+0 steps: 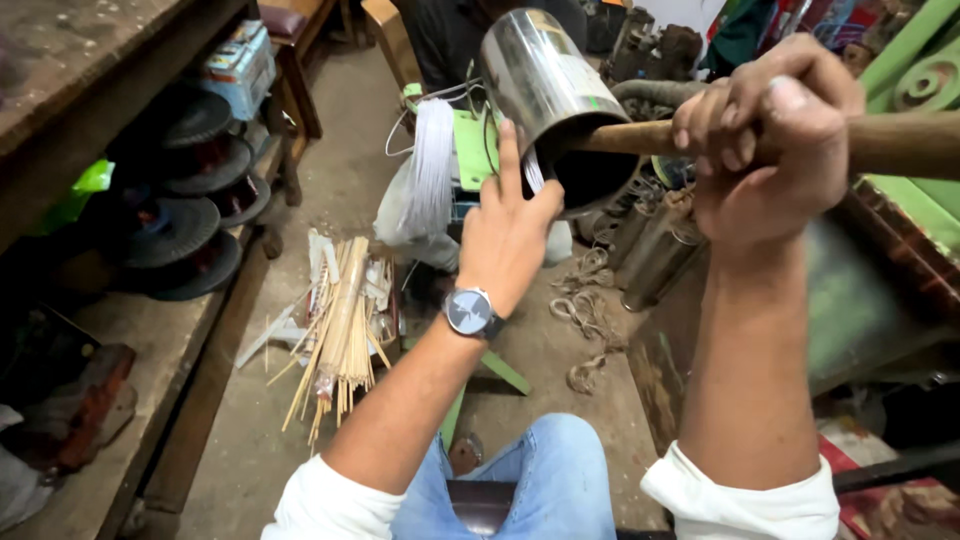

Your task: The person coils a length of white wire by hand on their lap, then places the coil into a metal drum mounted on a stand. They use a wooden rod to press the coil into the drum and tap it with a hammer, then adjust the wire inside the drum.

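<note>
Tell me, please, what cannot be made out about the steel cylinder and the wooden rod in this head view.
- Rod tip: hidden inside the steel cylinder, whose interior is dark.
- Wooden rod: far end cut off by the right edge; the middle is covered by the right hand.
- Cylinder's near rim: partly hidden by the left hand.
</note>
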`<control>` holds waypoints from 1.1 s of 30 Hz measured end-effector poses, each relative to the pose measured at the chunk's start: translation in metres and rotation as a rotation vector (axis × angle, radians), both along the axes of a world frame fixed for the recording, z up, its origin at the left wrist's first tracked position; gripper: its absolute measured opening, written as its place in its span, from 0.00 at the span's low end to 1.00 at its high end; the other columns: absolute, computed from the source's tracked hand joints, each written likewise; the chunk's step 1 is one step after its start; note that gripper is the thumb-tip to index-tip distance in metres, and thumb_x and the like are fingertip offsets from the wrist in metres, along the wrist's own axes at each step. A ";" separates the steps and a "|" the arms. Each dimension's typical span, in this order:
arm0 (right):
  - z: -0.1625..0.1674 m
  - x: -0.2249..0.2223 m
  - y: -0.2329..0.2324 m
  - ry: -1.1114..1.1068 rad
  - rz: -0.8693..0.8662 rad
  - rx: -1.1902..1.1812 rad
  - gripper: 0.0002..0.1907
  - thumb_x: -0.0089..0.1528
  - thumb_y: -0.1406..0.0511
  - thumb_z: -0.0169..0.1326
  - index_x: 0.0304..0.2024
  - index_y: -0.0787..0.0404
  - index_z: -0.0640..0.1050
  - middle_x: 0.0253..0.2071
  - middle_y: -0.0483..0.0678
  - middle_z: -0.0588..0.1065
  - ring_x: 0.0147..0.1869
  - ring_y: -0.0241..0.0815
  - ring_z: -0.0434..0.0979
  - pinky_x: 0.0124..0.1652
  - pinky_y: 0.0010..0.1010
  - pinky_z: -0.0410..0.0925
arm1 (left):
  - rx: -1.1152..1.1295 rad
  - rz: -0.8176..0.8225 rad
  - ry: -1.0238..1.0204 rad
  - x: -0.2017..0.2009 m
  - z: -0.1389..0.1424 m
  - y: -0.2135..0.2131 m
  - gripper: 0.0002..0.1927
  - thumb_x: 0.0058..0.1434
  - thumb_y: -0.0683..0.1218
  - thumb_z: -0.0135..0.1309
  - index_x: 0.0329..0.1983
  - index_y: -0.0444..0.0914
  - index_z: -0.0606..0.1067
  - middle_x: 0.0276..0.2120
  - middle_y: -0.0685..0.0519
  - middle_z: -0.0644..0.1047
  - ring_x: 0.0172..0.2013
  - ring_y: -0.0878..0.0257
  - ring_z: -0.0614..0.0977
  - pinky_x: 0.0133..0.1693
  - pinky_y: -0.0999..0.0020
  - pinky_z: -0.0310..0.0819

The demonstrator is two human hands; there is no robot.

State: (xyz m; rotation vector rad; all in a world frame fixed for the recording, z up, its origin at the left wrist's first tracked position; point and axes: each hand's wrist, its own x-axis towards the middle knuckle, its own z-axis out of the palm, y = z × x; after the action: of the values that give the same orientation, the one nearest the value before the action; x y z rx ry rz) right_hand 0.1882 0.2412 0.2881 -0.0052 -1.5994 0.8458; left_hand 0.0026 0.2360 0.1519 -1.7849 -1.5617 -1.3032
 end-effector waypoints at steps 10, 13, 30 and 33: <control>-0.034 -0.001 -0.060 0.087 -0.050 0.047 0.13 0.63 0.63 0.51 0.30 0.67 0.68 0.21 0.47 0.63 0.22 0.36 0.62 0.34 0.32 0.65 | -0.028 0.006 0.046 -0.002 0.004 -0.004 0.08 0.63 0.45 0.53 0.44 0.49 0.77 0.73 0.33 0.54 0.51 0.40 0.76 0.35 0.51 0.77; -0.042 0.006 -0.070 0.105 -0.027 0.050 0.13 0.62 0.63 0.52 0.30 0.67 0.69 0.21 0.47 0.64 0.23 0.37 0.63 0.34 0.31 0.63 | -0.035 -0.007 0.067 -0.003 0.013 -0.011 0.11 0.62 0.45 0.52 0.47 0.49 0.77 0.72 0.32 0.55 0.54 0.38 0.74 0.40 0.50 0.76; -0.181 0.172 -0.087 0.508 -0.180 -0.036 0.11 0.67 0.58 0.48 0.30 0.49 0.67 0.15 0.36 0.59 0.17 0.31 0.58 0.31 0.35 0.56 | -0.199 -0.747 0.565 -0.006 0.141 0.086 0.12 0.65 0.53 0.58 0.45 0.43 0.82 0.39 0.49 0.81 0.43 0.48 0.81 0.44 0.51 0.73; -0.206 0.193 -0.084 0.515 -0.157 -0.136 0.13 0.69 0.61 0.46 0.27 0.48 0.66 0.14 0.36 0.59 0.17 0.30 0.56 0.31 0.33 0.55 | 0.015 -0.721 0.497 -0.004 0.122 0.091 0.09 0.64 0.49 0.60 0.40 0.40 0.81 0.38 0.49 0.82 0.42 0.48 0.81 0.44 0.52 0.73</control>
State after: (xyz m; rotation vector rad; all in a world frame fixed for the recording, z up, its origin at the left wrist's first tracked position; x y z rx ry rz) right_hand 0.3817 0.1570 0.0826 -0.0081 -1.0436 0.7570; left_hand -0.0016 0.3271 0.2740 -2.5305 -0.6538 -0.9947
